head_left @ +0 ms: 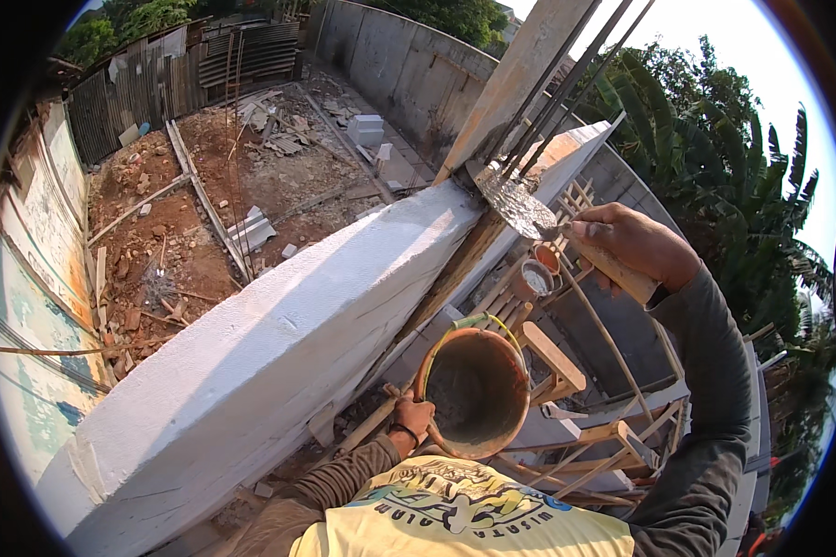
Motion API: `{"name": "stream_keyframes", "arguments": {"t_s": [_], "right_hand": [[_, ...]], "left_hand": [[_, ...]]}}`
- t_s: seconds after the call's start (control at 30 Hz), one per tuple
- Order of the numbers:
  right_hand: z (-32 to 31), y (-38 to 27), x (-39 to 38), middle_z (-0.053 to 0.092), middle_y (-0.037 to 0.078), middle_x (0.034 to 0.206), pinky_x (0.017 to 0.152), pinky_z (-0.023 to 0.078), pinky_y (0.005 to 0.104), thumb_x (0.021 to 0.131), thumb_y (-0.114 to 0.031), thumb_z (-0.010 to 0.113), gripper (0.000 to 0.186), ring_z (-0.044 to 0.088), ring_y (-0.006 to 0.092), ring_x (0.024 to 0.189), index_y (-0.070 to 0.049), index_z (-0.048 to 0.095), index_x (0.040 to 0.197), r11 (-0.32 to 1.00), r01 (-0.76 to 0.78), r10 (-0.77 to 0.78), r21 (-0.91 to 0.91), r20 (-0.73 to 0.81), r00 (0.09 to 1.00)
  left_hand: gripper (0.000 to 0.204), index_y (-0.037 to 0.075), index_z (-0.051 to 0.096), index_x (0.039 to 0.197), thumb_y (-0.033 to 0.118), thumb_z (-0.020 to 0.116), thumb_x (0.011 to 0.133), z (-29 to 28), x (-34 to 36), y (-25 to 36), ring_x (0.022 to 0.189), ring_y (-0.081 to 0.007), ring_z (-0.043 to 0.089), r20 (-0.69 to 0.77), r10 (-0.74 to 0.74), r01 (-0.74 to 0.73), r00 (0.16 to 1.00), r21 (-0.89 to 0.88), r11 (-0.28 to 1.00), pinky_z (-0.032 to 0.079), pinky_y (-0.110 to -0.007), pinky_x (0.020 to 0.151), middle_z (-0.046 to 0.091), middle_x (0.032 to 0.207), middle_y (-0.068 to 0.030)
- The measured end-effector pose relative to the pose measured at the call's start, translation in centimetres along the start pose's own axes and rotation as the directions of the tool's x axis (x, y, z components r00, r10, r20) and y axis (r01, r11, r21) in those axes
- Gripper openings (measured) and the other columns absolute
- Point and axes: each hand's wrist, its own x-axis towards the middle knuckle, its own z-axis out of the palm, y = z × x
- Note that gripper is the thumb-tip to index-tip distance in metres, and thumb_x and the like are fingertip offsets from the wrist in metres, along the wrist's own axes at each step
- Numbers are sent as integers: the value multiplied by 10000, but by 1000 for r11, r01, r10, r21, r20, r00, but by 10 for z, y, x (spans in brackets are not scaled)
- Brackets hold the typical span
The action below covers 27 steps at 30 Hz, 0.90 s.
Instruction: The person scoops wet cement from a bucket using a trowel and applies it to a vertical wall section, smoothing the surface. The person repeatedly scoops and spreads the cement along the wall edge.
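Note:
My right hand [633, 243] is closed around the wooden handle of a trowel [528, 206]. Wet grey mortar covers the blade, which is at the far end of the white block wall [279, 311], against the foot of several upright steel bars [553, 125]. With my left hand [411, 415] I grip the rim of a worn orange-brown bucket [520, 408], tilted beside the wall. Grey residue coats the inside of the bucket, and a yellow-green handle [483, 320] lies along its far rim.
A tall wooden board [515, 84] stands beside the bars. Below on the right are bamboo poles [613, 348], timber planks [553, 357] and another bucket [536, 277] holding grey material. Beyond the wall, rubble and planks [190, 190] lie on reddish soil, with white blocks [366, 130] farther back.

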Motion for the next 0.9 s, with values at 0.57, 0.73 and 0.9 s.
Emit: {"name": "stream_keyframes", "arguments": {"t_s": [0.57,0.73,0.9], "right_hand": [[-59,35,-33,602,79,680,389,504,300,998,-255,506,284,596,148,460,-4,639,990,989,-140,143,48,-47,989],[-54,45,14,615,80,695,403,530,295,992,-297,536,334,604,147,456,18,637,1039,996,-40,45,-79,71,996],[-60,49,35,635,88,711,413,552,293,990,-264,536,345,633,157,479,39,631,1127,991,30,-20,-134,77,997]], "left_hand": [[310,-32,578,940,19,650,643,-12,6,-19,612,-175,506,1,17,-16,1000,-63,998,417,-349,535,525,710,-53],[224,68,521,920,-3,613,728,-8,24,-25,535,-165,533,33,87,-88,996,33,996,432,-328,415,524,689,-37],[249,88,517,969,-2,594,750,-7,16,-9,504,-164,540,51,-21,27,998,-129,991,438,-315,397,549,703,-43]]}}
